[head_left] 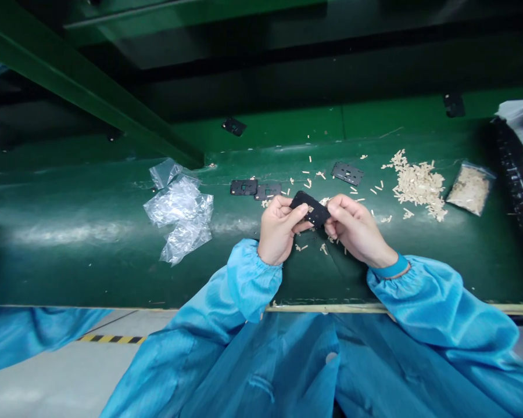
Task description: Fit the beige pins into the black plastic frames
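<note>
Between my hands, above the green work surface, is a flat black plastic plate (314, 210) with small holes and a light patch on it. My left hand (279, 227) grips its left end, thumb on top and fingers underneath. At the right end, my right hand (358, 227) pinches the plate's corner; whether a small piece is also in those fingers I cannot make out. Small cream-coloured strips (323, 248) lie scattered below and around both hands. Just behind my left hand, two similar black plates (244, 187) rest side by side, and another black plate (347, 173) lies behind my right hand.
A heap of cream strips (419, 183) lies to the right, beside a clear bag of strips (471, 188). Crumpled clear plastic bags (178, 209) lie left. A dark-sided container (518, 168) stands at the far right. A green metal post (113, 98) rises behind the bags.
</note>
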Available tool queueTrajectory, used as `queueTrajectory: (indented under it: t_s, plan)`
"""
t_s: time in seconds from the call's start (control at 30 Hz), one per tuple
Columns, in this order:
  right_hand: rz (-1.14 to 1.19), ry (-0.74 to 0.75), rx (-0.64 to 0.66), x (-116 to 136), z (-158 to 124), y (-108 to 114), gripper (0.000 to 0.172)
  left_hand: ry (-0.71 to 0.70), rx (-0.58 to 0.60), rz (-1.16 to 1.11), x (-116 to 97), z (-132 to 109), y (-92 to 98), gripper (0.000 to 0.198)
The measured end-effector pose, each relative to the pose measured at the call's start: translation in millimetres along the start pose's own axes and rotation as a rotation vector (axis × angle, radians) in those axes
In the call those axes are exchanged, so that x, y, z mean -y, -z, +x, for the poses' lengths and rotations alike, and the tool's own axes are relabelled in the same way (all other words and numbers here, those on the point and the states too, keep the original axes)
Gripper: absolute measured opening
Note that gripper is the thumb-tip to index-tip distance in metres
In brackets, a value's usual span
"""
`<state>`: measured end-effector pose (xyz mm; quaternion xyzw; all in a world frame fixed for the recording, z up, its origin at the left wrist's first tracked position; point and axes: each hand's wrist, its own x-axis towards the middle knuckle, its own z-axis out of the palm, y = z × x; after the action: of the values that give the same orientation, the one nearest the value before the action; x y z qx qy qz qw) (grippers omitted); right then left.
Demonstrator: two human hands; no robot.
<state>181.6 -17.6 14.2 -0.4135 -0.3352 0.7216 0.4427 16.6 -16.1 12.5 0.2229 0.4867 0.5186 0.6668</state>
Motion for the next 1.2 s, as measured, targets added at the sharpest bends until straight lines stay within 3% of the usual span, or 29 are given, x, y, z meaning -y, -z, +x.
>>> queueTrajectory:
  t_s: [0.2, 0.3, 0.4, 0.57, 0.87, 1.1, 1.2]
  plan:
    - [0.092, -0.159, 0.123, 4.9, 0.6, 4.5, 0.022, -0.061, -0.034, 0.031, 2.3, -0.3, 0.8, 0.043]
    - [0.111, -0.159, 0.165, 5.5, -0.1, 5.7, 0.019, -0.086, -0.060, 0.043, 1.9, 0.5, 2.8, 0.042]
    - [-0.011, -0.047, 0.111, 3.0, -1.9, 3.2, 0.016, -0.087, -0.076, 0.048, 1.2, 0.6, 3.3, 0.042]
    - [-0.413, 0.207, -0.104, -1.6, -3.9, -2.5, 0.021, -0.070, -0.082, 0.035, 1.1, -1.3, 1.2, 0.043]
    - [-0.466, 0.124, -0.058, -2.3, -0.9, 5.2, 0.028, -0.034, -0.041, 0.081, 2.6, 0.2, 3.5, 0.045]
    - [-0.319, -0.120, 0.104, 10.6, 13.5, 8.5, 0.025, 0.002, 0.055, 0.187, -6.7, 3.3, 11.8, 0.043]
    - [-0.163, -0.007, -0.058, 32.6, 28.4, 13.7, 0.023, -0.057, 0.073, 0.165, -8.1, 6.2, 12.6, 0.044]
